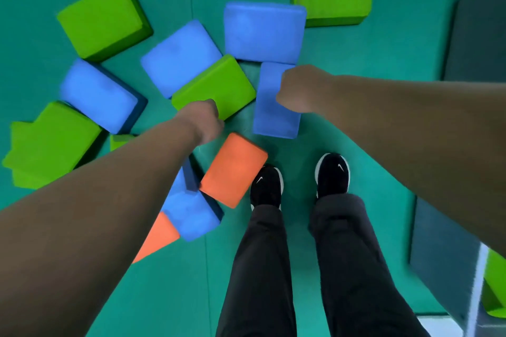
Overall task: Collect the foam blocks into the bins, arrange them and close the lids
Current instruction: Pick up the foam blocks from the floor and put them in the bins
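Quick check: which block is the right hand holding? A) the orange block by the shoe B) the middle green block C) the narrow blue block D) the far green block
C: the right hand curls over the edge of the narrow blue block, while the left hand grips the middle green block.
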{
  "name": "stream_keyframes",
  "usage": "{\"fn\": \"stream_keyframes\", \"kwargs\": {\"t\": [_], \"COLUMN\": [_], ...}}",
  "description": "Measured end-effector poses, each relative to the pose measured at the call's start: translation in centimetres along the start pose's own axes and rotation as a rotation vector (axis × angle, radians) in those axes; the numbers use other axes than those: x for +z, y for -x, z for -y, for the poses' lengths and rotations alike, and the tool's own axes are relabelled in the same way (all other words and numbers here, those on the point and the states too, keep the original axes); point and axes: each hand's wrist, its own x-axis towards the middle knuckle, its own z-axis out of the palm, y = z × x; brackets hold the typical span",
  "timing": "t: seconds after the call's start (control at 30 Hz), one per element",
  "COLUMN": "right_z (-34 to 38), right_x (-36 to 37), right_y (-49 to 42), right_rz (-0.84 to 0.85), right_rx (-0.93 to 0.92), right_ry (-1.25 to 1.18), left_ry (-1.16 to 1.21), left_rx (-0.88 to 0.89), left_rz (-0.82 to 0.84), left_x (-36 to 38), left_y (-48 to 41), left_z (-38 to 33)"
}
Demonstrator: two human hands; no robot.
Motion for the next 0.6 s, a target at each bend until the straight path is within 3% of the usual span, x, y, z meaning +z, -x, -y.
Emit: {"fn": "stream_keyframes", "kwargs": {"t": [0.17, 0.33, 0.6], "right_z": [0.9, 0.5, -1.0], "right_x": [2.8, 5.4, 8.0], "right_y": [-4.2, -8.1, -13.6], "right_rz": [0.057, -0.057, -0.147], "right_rx": [-0.019, 0.04, 0.157], "right_ry": [0.088, 0.069, 0.14], "left_ry": [0.097, 0.127, -0.137], "left_rx": [-0.048, 0.075, 0.157], "left_rz": [0.019, 0.051, 0.066], "left_x": [4.3, 9.4, 14.5], "left_y": [-2.6, -5.3, -10.8], "left_z": [2.0, 1.6, 0.4]}}
